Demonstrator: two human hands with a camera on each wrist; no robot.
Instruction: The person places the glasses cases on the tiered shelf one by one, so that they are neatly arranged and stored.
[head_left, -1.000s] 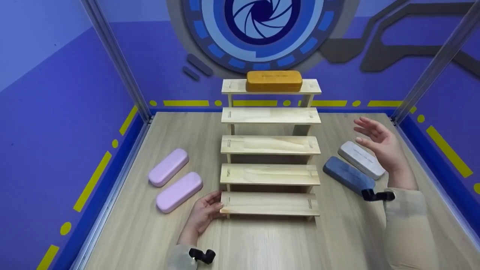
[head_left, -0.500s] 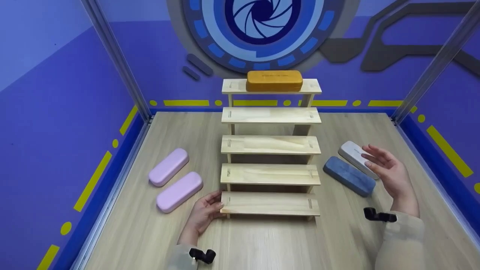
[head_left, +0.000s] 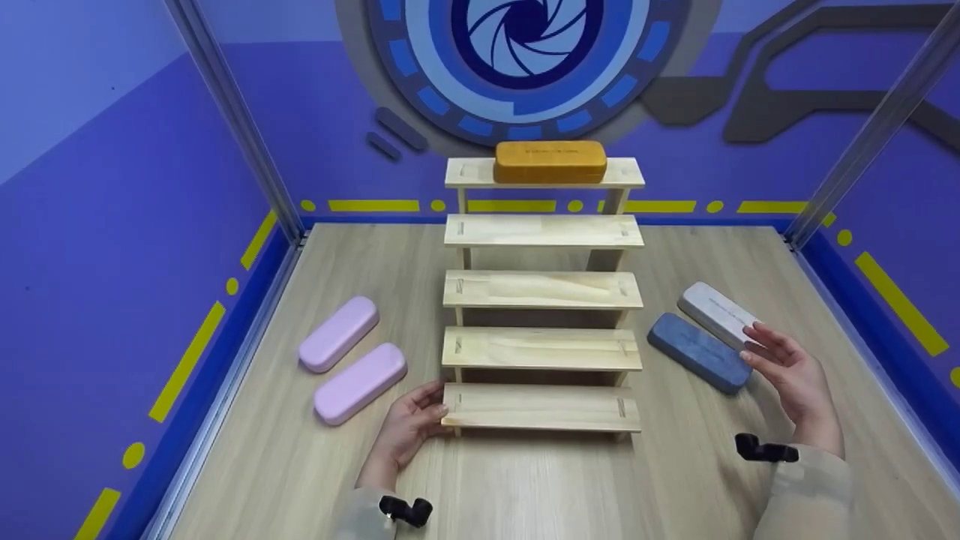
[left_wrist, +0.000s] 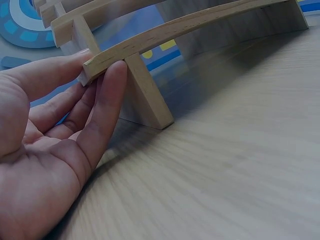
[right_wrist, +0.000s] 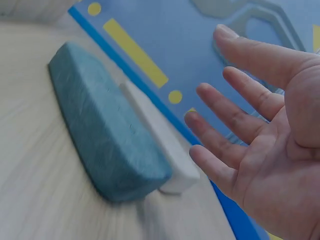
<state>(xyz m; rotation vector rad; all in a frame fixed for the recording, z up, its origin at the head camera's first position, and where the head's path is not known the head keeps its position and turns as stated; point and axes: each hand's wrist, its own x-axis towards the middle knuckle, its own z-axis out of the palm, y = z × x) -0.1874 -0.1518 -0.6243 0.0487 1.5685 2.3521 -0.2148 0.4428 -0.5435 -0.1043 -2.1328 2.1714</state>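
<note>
A five-step wooden display rack (head_left: 543, 407) stands mid-table. My left hand (head_left: 407, 426) pinches the left end of its lowest step, thumb above and fingertips under the board, as the left wrist view shows. On the right, my right hand (head_left: 796, 382) hovers with spread fingers and nothing in it, overlapping the near end of a pale grey glasses case (head_left: 718, 309) in the head view. Beside that lies a blue glasses case (head_left: 697, 352), greener in the right wrist view. An orange glasses case (head_left: 550, 163) sits on the top step.
Two pink glasses cases, one farther back (head_left: 339, 334) and one nearer (head_left: 360, 384), lie on the table left of the rack. Purple-blue panels (head_left: 142, 262) with metal corner posts (head_left: 232, 120) enclose the back and sides.
My right hand has come down toward the near end of the grey and blue cases, moving nearer the front. The left hand stays at the lowest step, and the cases have not moved.
</note>
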